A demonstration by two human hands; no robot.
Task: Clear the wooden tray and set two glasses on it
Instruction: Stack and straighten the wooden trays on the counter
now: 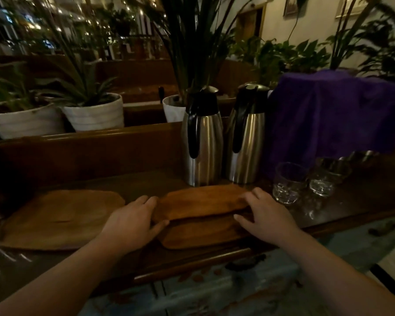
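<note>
A wooden tray (201, 201) is tilted up off a second wooden tray (201, 236) that lies flat beneath it on the dark counter. My left hand (132, 222) grips the upper tray's left end, thumb under its edge. My right hand (266, 215) holds its right end, fingers over the top. Two clear cut glasses stand to the right on the counter: the nearer glass (288, 182) and the farther glass (326, 179), both apart from the trays.
A third wooden tray (60, 220) lies flat at the left. Two steel jugs (203, 142) (246, 135) stand just behind the trays. A purple cloth (333, 115) drapes over something at the right. White plant pots (94, 112) sit behind the counter's back rail.
</note>
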